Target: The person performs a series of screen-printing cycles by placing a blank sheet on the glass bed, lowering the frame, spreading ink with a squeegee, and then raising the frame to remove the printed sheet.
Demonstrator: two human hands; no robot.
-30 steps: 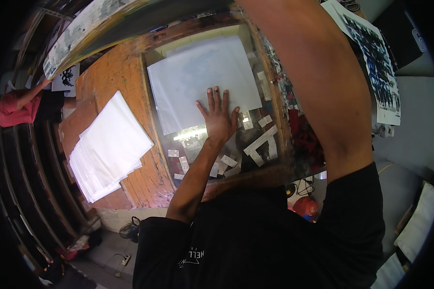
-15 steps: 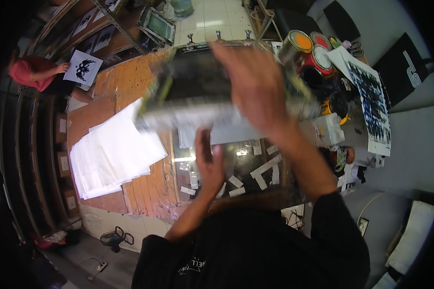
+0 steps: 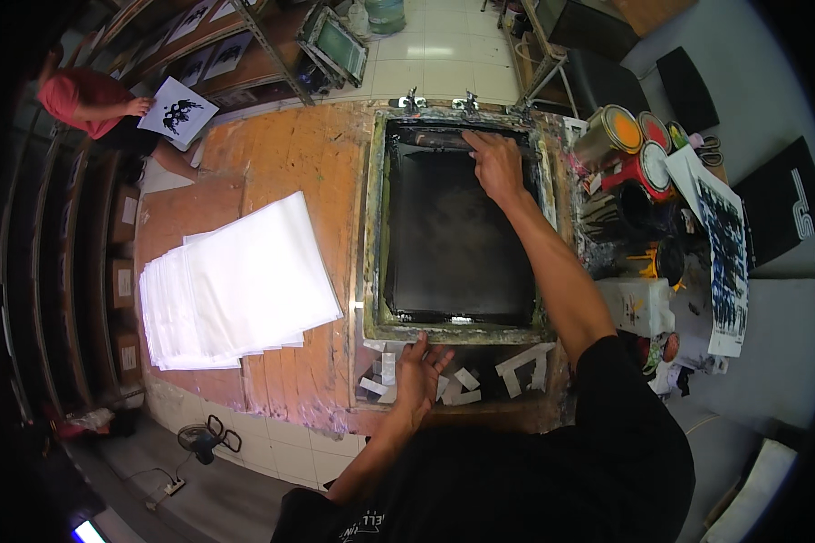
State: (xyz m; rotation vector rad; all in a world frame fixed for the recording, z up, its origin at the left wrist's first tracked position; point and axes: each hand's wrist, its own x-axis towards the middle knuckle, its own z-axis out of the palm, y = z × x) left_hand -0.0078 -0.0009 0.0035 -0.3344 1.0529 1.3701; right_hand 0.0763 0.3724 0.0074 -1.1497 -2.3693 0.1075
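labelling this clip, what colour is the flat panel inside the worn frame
The panel is mostly black, seen best in the head view.

Past the right hand (image 3: 498,168), pale floor tiles (image 3: 466,56) reflect white light. A wooden table (image 3: 285,149) stretches left of both hands, with dark shelves (image 3: 56,271) farther left. A black fan (image 3: 201,439) stands lower left of the left hand (image 3: 417,376). A grey wall (image 3: 783,312) stands well to their right.
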